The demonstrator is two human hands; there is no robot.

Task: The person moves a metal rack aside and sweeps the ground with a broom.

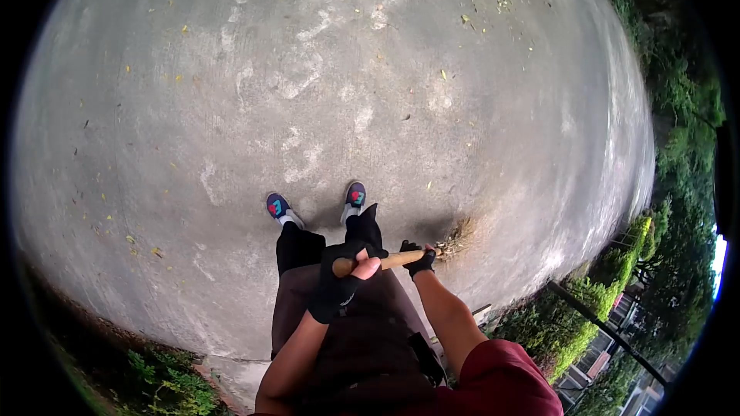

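Observation:
A broom with a pale wooden handle (399, 259) slants across in front of my body, its straw bristles (459, 239) near the ground to my right. My left hand (347, 271), in a black fingerless glove, is closed round the top end of the handle with the thumb lying along it. Further down, my right hand (420, 259), gloved the same way, grips the handle close to the bristles. Whether the bristles touch the ground I cannot tell.
Grey concrete ground (308, 123) spreads ahead, with scattered yellow leaves (465, 19). My shoes (355, 194) stand on it below me. Green shrubs (586, 300) and a dark pole (609, 331) are at the right; more plants (173, 381) grow behind at the lower left.

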